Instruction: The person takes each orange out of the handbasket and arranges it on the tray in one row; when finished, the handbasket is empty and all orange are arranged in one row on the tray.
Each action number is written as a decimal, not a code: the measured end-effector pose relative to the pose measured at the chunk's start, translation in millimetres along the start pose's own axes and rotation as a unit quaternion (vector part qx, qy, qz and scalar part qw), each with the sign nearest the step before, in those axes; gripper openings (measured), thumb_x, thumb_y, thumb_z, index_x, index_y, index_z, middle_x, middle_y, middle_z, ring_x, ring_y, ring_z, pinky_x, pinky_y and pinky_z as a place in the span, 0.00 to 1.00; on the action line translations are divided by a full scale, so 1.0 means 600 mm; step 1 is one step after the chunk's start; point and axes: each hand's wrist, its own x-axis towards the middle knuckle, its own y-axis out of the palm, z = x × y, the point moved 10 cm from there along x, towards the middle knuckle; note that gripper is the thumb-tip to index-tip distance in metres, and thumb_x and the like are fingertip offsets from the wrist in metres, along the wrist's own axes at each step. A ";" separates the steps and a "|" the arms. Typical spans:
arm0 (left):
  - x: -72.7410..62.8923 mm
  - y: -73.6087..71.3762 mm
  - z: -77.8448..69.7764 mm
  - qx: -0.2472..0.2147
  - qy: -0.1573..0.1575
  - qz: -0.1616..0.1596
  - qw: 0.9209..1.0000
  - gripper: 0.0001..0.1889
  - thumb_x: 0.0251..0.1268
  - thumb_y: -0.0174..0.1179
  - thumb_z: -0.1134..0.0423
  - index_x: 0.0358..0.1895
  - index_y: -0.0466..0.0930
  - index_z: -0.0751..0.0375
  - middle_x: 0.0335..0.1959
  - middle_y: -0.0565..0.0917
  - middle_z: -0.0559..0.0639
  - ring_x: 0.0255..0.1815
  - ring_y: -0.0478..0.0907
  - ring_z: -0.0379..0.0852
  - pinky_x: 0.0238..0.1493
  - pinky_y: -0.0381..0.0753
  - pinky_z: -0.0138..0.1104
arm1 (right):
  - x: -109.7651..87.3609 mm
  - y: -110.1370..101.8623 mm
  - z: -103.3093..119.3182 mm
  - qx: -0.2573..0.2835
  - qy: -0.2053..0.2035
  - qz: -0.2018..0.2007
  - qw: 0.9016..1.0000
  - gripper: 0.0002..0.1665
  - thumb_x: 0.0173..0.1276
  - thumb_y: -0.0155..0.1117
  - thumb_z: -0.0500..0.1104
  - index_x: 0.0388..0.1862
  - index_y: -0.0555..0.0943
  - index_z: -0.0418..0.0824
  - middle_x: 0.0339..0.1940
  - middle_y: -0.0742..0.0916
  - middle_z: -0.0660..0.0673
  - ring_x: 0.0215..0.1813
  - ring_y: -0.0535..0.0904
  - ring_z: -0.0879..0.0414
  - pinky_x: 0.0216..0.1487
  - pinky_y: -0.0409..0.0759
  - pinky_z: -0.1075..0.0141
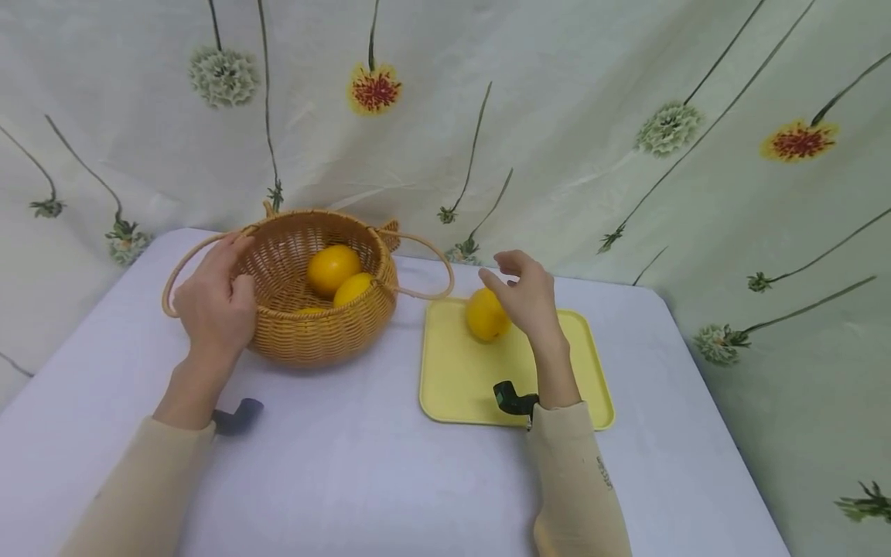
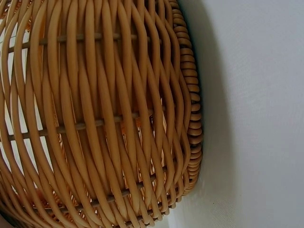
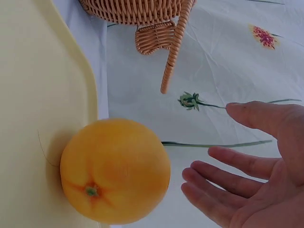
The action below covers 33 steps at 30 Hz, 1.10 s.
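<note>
A round wicker basket (image 1: 316, 340) with two loop handles stands on the table at the left. Inside it are oranges (image 1: 334, 269), at least three, one mostly hidden by the near rim. My left hand (image 1: 217, 298) grips the basket's left rim by the handle; the left wrist view shows only woven wall (image 2: 104, 104). On a yellow tray (image 1: 455, 387) sits a single orange (image 3: 116, 171), near the tray's back edge. My right hand (image 1: 525, 298) is just above and to the right of that orange, fingers and thumb apart, not touching it.
A white cloth covers the table (image 1: 348, 464). Behind it hangs a pale curtain (image 1: 557, 116) printed with flowers. The basket's right handle (image 1: 445, 267) reaches out toward the tray's back left corner. Dark wrist devices (image 1: 513, 398) sit at both cuffs.
</note>
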 end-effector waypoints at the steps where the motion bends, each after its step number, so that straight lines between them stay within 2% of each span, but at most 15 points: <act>1: 0.001 0.000 0.000 0.000 -0.001 0.000 1.000 0.31 0.60 0.43 0.66 0.65 0.84 0.61 0.68 0.83 0.56 0.68 0.81 0.62 0.30 0.62 0.42 | 0.000 0.000 0.003 0.008 -0.004 -0.004 1.000 0.28 0.75 0.68 0.52 0.67 0.80 0.38 0.65 0.86 0.40 0.68 0.81 0.45 0.69 0.79 0.52; 5: 0.003 -0.001 -0.002 0.000 0.000 -0.002 1.000 0.31 0.60 0.43 0.66 0.65 0.84 0.60 0.68 0.83 0.55 0.68 0.81 0.61 0.29 0.59 0.41 | -0.001 0.003 0.014 0.035 -0.017 -0.012 0.999 0.28 0.74 0.69 0.52 0.66 0.81 0.39 0.64 0.86 0.41 0.67 0.82 0.47 0.69 0.79 0.53; 13: 0.006 -0.003 -0.005 0.001 0.005 0.006 1.000 0.31 0.61 0.42 0.66 0.65 0.84 0.62 0.68 0.83 0.57 0.66 0.82 0.63 0.29 0.62 0.44 | -0.008 0.019 0.041 0.086 -0.041 -0.022 0.995 0.28 0.72 0.71 0.52 0.66 0.81 0.40 0.64 0.86 0.43 0.67 0.82 0.47 0.69 0.78 0.52; 18: 0.005 -0.012 0.000 0.002 0.000 0.001 1.000 0.31 0.61 0.41 0.66 0.65 0.84 0.62 0.69 0.83 0.56 0.67 0.82 0.63 0.30 0.60 0.41 | -0.012 0.044 0.078 0.109 -0.068 -0.011 0.992 0.31 0.70 0.74 0.52 0.66 0.80 0.40 0.64 0.87 0.43 0.67 0.82 0.47 0.69 0.79 0.52; 25: 0.002 -0.004 0.002 -0.007 -0.002 0.000 1.000 0.31 0.61 0.42 0.65 0.65 0.84 0.61 0.68 0.83 0.55 0.69 0.80 0.60 0.35 0.66 0.47 | -0.024 0.075 0.127 0.127 -0.079 0.007 0.989 0.34 0.70 0.74 0.49 0.71 0.77 0.41 0.67 0.85 0.42 0.68 0.82 0.49 0.69 0.78 0.53; 30: 0.000 0.000 0.000 -0.004 -0.002 0.003 1.000 0.31 0.62 0.42 0.65 0.66 0.84 0.61 0.69 0.83 0.55 0.68 0.81 0.62 0.31 0.62 0.42 | -0.017 0.103 0.183 0.141 -0.100 0.025 0.985 0.33 0.72 0.73 0.46 0.72 0.75 0.40 0.68 0.84 0.42 0.68 0.82 0.48 0.70 0.77 0.57; 33: -0.001 0.001 0.000 0.002 -0.001 0.004 1.000 0.30 0.63 0.42 0.65 0.66 0.84 0.61 0.69 0.83 0.56 0.68 0.81 0.62 0.31 0.61 0.40 | -0.006 0.129 0.219 0.134 -0.107 0.051 0.984 0.34 0.72 0.72 0.47 0.73 0.74 0.41 0.68 0.84 0.43 0.68 0.83 0.48 0.69 0.78 0.61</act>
